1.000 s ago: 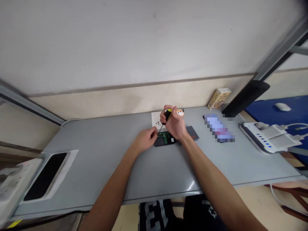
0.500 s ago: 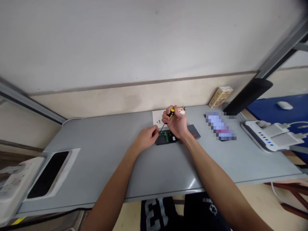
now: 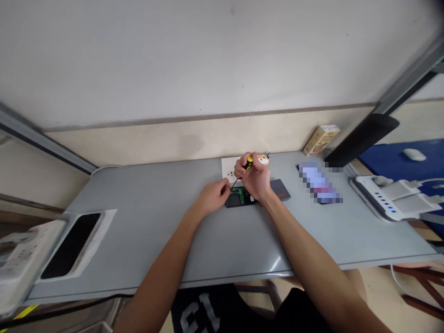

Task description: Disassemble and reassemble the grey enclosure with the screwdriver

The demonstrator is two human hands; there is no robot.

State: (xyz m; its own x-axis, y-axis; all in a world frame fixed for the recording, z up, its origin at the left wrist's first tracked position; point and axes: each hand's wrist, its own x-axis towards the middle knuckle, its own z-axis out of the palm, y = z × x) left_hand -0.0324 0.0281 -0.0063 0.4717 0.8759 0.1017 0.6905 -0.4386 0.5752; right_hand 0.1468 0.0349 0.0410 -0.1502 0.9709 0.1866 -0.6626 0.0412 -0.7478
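A green circuit board (image 3: 242,194) sits in a flat black case (image 3: 234,201) at the middle of the grey worktop (image 3: 145,222). At its one o'clock, the person's right hand (image 3: 255,175) has its fingers curled closed around a black-and-yellow screwdriver (image 3: 249,163), whose shaft slants down toward the board's ten o'clock corner. The left hand (image 3: 215,194) lies at nine o'clock, its fingers bent in and gathered near the shaft's lower end; whether they pinch anything there cannot be told. A dark grey panel (image 3: 280,188) lies just beside the case at three o'clock, partly behind the right wrist. At eleven o'clock, small dark bits (image 3: 231,174) rest on a white sheet (image 3: 227,164). Farther off, a carton (image 3: 321,140) stands at two o'clock.
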